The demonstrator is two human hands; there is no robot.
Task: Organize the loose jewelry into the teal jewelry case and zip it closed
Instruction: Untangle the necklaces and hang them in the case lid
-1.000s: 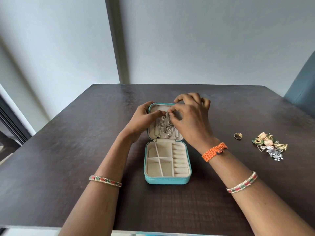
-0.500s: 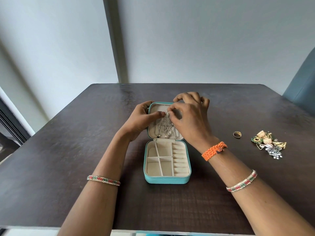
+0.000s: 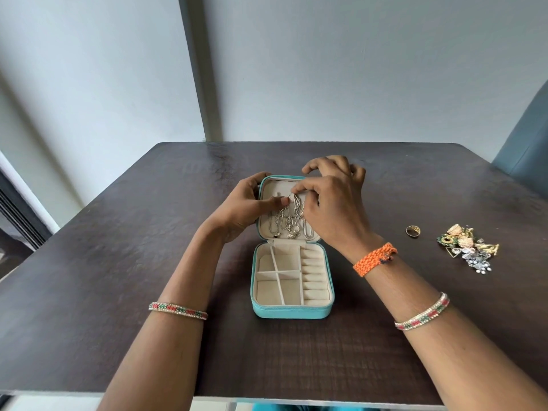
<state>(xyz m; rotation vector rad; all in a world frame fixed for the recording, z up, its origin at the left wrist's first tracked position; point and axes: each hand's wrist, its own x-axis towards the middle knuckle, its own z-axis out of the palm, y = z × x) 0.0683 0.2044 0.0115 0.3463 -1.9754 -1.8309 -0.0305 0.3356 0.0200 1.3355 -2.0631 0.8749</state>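
The teal jewelry case [image 3: 290, 312] lies open in the middle of the dark table, its cream compartments bare. Silver chain necklaces [image 3: 287, 223] hang inside the raised lid. My left hand [image 3: 246, 206] grips the lid's left edge, thumb pressing on a chain. My right hand [image 3: 332, 203] pinches the top of a chain at the lid's hooks. A gold ring [image 3: 412, 231] and a pile of loose earrings and trinkets [image 3: 467, 247] lie on the table to the right.
The dark wooden table [image 3: 118, 277] stands against a pale wall. A blue-grey chair back [image 3: 525, 143] rises at the far right. The table's near edge runs close to my body.
Both hands stay at the lid. My right fingers have shifted slightly along the top of the chains; the left thumb has moved a little lower on them.
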